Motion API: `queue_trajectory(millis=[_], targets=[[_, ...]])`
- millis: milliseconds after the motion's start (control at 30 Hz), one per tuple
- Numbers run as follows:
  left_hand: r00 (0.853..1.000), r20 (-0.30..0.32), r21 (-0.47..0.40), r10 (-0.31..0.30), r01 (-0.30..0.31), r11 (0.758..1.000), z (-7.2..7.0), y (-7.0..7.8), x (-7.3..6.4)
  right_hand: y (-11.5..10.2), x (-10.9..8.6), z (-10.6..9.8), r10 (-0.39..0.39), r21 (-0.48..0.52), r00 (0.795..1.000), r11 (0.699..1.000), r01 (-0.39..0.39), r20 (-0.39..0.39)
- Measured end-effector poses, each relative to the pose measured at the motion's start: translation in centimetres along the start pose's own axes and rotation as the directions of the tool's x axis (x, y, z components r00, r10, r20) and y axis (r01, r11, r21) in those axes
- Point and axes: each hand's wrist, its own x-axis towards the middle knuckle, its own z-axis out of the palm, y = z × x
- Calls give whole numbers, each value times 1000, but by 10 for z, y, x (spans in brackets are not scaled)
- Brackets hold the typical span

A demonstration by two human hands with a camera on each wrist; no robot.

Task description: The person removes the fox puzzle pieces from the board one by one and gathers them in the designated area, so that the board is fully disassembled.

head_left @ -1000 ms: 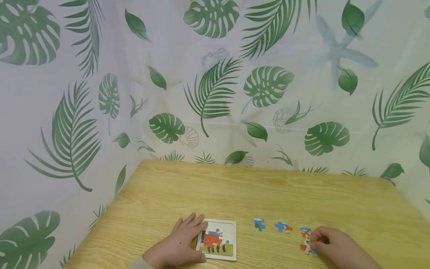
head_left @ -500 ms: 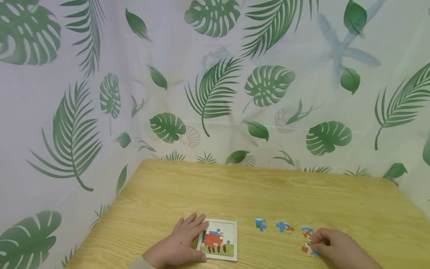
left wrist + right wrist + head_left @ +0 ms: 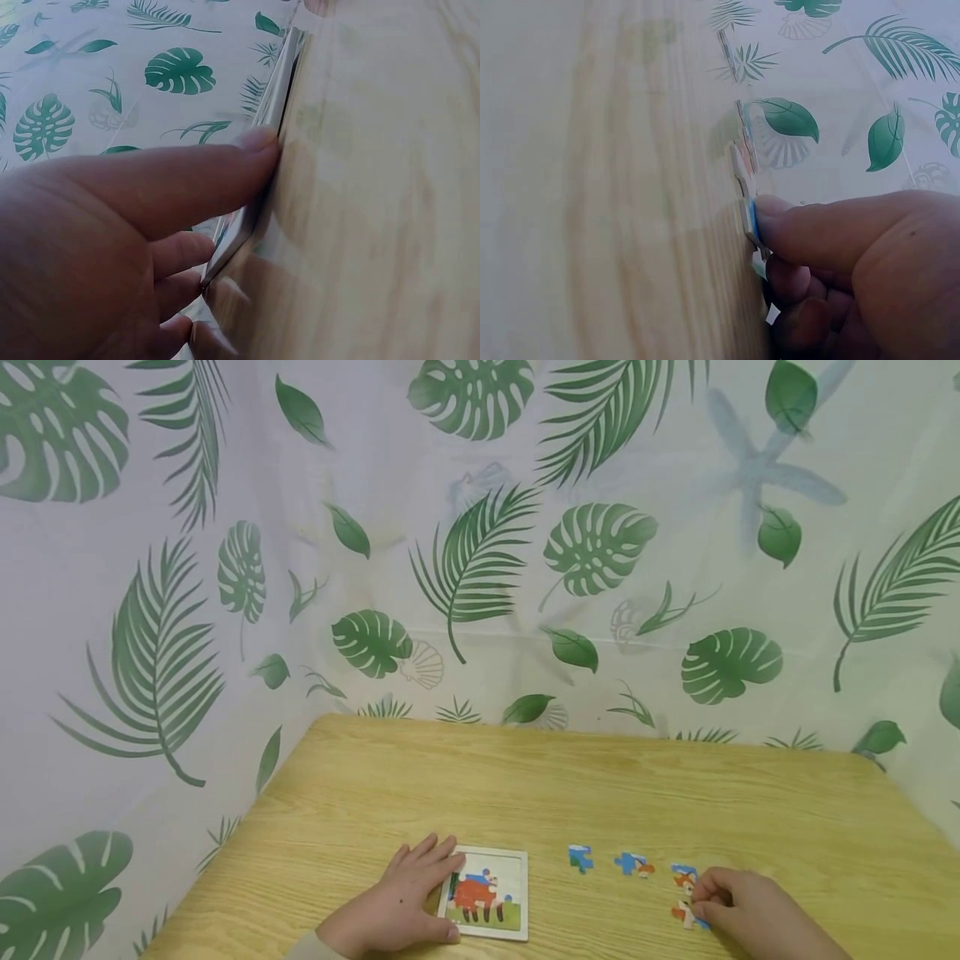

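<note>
My left hand (image 3: 405,902) lies spread on the left side of a square white-framed jigsaw puzzle (image 3: 523,893). Its thumb touches the near edge, also seen against the frame (image 3: 274,105) in the left wrist view, and the other fingers reach along the far left corner. Inside the frame is a partly filled picture of a red animal with dark legs on green. At the right, my right hand (image 3: 750,906) pinches a blue, orange and cream puzzle piece (image 3: 684,913) close to the table. Its thumb presses the piece's blue part (image 3: 751,214); the other fingers are curled beneath.
Beyond the pinched piece lies a blue and orange piece (image 3: 683,873). Two more loose pieces, one blue and green (image 3: 579,857) and one blue with orange (image 3: 632,863), lie between it and the frame. A leaf-printed curtain (image 3: 495,693) borders the wooden table (image 3: 570,793) behind and leftward.
</note>
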Motion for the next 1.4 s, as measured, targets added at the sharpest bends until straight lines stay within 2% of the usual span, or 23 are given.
queue_trajectory(millis=[500,767,1233,1400], targets=[[1000,9,-29,-1,1,1000,-1,-2,1,-2,2,1,22,2,1000,1000,-22,-3],[1000,-5,-13,4,-4,1000,0,-3,2,-3,2,1,97,48,995,994,-97,-17],[1000,-16,6,4,-4,1000,2,-5,3,-6,0,-3,132,104,990,986,-127,-40],[1000,-16,-24,12,-13,1000,1,-4,2,-6,-3,-4,150,134,987,981,-143,-48]])
